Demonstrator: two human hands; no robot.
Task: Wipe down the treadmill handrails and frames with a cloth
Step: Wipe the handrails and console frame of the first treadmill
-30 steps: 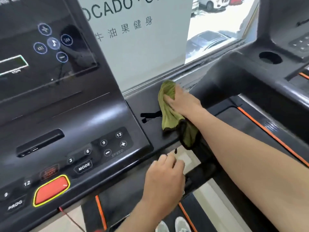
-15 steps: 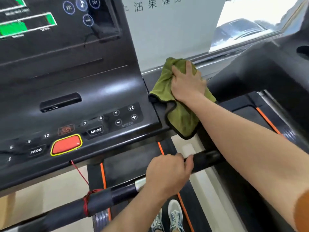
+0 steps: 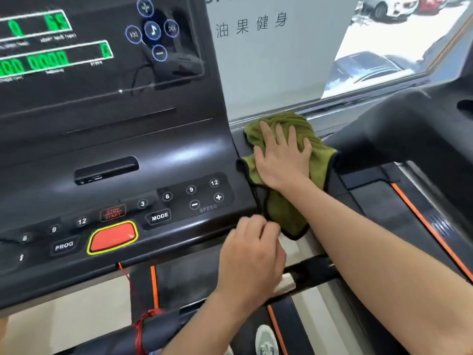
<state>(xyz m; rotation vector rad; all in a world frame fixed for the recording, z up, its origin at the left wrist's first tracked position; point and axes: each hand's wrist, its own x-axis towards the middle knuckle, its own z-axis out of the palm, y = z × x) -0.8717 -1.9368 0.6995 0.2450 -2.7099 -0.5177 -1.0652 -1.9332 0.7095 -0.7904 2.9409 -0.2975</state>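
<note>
A glossy black console [image 3: 107,155] filled the left of the view, with green digits on its screen, round number keys, a MODE key and a red stop button [image 3: 112,237] ringed in yellow. A white sign with Chinese characters [image 3: 252,24] stood behind it, and parked cars showed through the window. The green cloth [image 3: 284,208], soft and rumpled with a dark stitched edge, lay on the black frame [image 3: 378,139] just right of the console, its lower corner hanging over the edge. The right hand [image 3: 282,156] pressed flat on it, fingers spread open. The left hand [image 3: 252,254] curled closed around the black handrail [image 3: 314,271] below, beside its metal sensor band [image 3: 286,284]
</note>
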